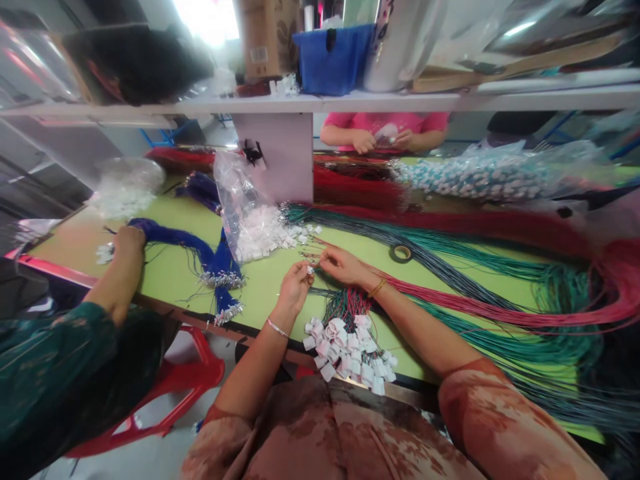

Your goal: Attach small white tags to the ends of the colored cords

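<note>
In the middle of the table my left hand is closed in a pinch on a small white connector. Close beside it, my right hand has its thumb and fingertips pressed together near the connector; what it pinches is too small to make out. Red wires pass under my right wrist, their bare ends fanning out just beyond the fingers. Below my hands lies a heap of white connectors fixed to red and green wires. Behind my left hand, a clear plastic bag spills loose white connectors.
Green and grey wire bundles stretch rightward past a roll of black tape. Blue wire bundles lie left, with a co-worker's hand on them. A shelf holding a blue bin crosses behind; another person's hands work beyond.
</note>
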Tool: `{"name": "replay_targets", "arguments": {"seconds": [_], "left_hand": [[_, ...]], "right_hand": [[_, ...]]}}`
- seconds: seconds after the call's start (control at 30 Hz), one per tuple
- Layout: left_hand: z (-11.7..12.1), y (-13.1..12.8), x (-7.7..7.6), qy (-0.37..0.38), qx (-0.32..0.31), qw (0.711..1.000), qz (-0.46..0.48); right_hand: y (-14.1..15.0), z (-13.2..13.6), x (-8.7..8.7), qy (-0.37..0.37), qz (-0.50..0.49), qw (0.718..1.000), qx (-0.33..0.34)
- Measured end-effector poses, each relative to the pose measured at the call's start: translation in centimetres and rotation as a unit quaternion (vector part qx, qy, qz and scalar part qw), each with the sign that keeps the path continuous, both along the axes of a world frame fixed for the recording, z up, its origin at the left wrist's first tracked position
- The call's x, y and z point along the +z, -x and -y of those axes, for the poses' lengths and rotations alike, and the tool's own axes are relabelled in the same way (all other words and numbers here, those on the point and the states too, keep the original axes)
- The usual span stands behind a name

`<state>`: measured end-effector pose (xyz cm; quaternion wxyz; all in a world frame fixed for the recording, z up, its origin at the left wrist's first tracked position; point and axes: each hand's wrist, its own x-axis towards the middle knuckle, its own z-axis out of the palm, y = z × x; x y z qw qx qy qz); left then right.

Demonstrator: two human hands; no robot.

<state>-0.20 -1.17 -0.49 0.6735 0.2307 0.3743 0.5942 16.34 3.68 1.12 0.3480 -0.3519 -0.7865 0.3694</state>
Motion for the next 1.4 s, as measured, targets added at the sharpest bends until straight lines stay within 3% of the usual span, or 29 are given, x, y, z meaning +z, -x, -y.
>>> {"name": "replay_targets", "arguments": {"seconds": [0.63, 0.9, 1.23, 1.33, 1.4], "left_hand": [[0.0, -0.1, -0.4, -0.016, 0.015, 1.000, -0.011], [0.5, -1.0, -0.6, -0.061, 0.029, 0.992, -0.106], [0.3, -1.1, -0.5, -0.054, 0.016, 0.989, -0.135], [1.1, -1.3, 0.3, -0.080, 0.049, 0.974, -0.208], [2.4, -1.7, 1.3, -0.149, 0.078, 0.945, -0.282]], "right_hand": [[0.2, 0.2, -0.2, 0.040, 0.038, 0.998, 0.023], [0.9, 0.3, -0.6, 0.011, 0.053, 0.999, -0.004], [0.6, 0.3, -0.5, 0.002, 0.057, 0.998, 0.002], [-0.2, -0.3, -0.1, 0.025, 0.072, 0.997, 0.019], [-1.2, -1.2, 0.3, 0.052, 0.094, 0.994, 0.022]]}}
